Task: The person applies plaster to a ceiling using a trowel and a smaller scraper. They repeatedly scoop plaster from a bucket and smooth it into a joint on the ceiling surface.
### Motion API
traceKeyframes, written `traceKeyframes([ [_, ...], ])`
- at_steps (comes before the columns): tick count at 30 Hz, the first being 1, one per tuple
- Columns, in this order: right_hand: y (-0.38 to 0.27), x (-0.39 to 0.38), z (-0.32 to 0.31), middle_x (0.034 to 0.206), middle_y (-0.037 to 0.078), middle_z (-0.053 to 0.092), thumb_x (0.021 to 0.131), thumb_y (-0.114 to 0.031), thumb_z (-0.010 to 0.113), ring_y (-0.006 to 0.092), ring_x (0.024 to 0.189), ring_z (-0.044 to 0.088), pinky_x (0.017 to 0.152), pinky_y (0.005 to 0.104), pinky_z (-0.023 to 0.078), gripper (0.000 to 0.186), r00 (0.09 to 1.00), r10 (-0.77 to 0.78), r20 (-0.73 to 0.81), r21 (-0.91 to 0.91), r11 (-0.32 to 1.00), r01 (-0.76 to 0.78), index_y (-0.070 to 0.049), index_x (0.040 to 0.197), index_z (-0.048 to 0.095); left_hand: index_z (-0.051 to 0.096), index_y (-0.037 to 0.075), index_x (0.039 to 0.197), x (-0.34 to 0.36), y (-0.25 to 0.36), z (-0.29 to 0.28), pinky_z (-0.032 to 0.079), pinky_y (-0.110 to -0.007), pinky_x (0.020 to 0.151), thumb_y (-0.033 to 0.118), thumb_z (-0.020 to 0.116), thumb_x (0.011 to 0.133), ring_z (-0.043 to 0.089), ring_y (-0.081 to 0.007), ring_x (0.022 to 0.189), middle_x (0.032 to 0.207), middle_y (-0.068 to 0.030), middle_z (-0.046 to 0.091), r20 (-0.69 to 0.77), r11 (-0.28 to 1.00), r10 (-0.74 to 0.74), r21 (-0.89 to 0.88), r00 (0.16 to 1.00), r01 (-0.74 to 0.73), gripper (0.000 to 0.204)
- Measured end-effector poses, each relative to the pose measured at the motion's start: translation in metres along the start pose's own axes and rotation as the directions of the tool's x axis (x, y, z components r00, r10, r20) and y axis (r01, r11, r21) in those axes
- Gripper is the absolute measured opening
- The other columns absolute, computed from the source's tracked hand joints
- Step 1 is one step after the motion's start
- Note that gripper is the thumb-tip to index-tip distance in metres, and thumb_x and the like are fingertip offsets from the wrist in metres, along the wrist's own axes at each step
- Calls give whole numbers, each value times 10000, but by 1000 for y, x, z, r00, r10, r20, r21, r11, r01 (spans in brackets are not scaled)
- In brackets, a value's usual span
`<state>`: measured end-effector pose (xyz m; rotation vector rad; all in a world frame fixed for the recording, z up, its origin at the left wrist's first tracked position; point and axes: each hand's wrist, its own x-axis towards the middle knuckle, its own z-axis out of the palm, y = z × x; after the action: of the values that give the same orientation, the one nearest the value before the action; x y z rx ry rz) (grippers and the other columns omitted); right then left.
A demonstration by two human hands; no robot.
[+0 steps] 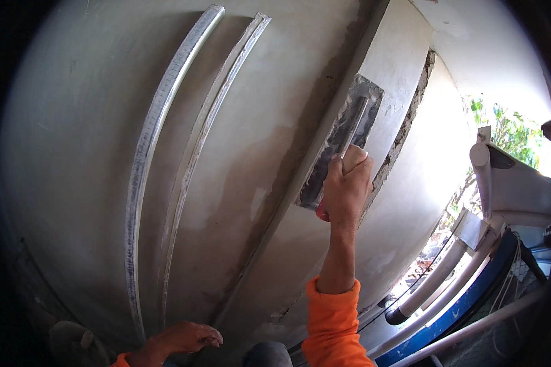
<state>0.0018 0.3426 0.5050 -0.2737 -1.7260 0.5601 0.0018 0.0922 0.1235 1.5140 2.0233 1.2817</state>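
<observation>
My right hand (pixel 348 186) is closed around the handle of a rectangular steel plastering trowel (pixel 373 98). The trowel's grey-smeared blade lies against a raised band of smooth grey plaster (pixel 401 37) on the wall, tilted along the band. A bit of red shows at the handle's lower end, below my fist. Low in the view, my left hand (pixel 190 337) hangs in front of the wall with its fingers loosely bent and apart from any tool. Nothing shows in it, though part of the palm is hidden.
Two long metal straightedges (pixel 150 131) (pixel 217 101) lean on the grey wall (pixel 79 153) at left. A rough broken edge (pixel 410 116) runs beside the plaster band. Pale pipes (pixel 434 278), a blue curved rim (pixel 434 330) and green leaves (pixel 508 125) are at right.
</observation>
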Motion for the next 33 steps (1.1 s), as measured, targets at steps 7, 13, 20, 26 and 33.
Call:
traceKeyframes([
  [7, 11, 33, -11, 1020, 291, 716, 964, -210, 666, 479, 968, 721, 876, 519, 545, 347, 986, 10, -165, -79, 997, -23, 17, 1199, 549, 724, 178, 1204, -2, -5, 1, 586, -396, 903, 279, 628, 1048, 731, -282, 1059, 1179, -16, 760, -39, 998, 63, 0, 997, -63, 209],
  [13, 39, 10, -35, 1019, 275, 720, 956, -203, 696, 424, 956, 736, 867, 489, 553, 394, 995, -79, -58, -82, 994, 75, 10, 1259, 564, 725, 165, 1191, 1, 1, -3, 582, -398, 906, 278, 628, 1048, 731, -290, 1060, 1161, -25, 763, -17, 1000, 17, -12, 1000, -18, 206],
  [20, 37, -3, -14, 1047, 300, 714, 963, -200, 681, 488, 997, 715, 880, 515, 549, 381, 997, -80, -10, -85, 993, 79, -2, 1256, 540, 723, 156, 1193, 8, 3, 0, 576, -409, 915, 308, 597, 1062, 727, -295, 1068, 1164, -31, 763, 51, 998, -18, -58, 999, 21, 237],
  [26, 22, 10, -16, 1075, 250, 714, 962, -208, 681, 406, 1008, 725, 907, 487, 542, 376, 983, 20, -181, -128, 991, -44, -6, 1259, 567, 722, 166, 1201, 8, -5, -1, 568, -413, 936, 325, 588, 1064, 726, -302, 1074, 1151, -33, 768, 43, 997, -69, -41, 997, 71, 249],
  [33, 38, -17, -15, 932, 174, 677, 962, -210, 692, 253, 810, 701, 760, 412, 564, 358, 998, -56, 20, 12, 998, 56, 7, 1225, 583, 720, 169, 1215, 5, 5, -7, 569, -410, 929, 325, 592, 1064, 729, -298, 1063, 1150, -36, 768, 50, 995, -94, -21, 994, 95, 252],
])
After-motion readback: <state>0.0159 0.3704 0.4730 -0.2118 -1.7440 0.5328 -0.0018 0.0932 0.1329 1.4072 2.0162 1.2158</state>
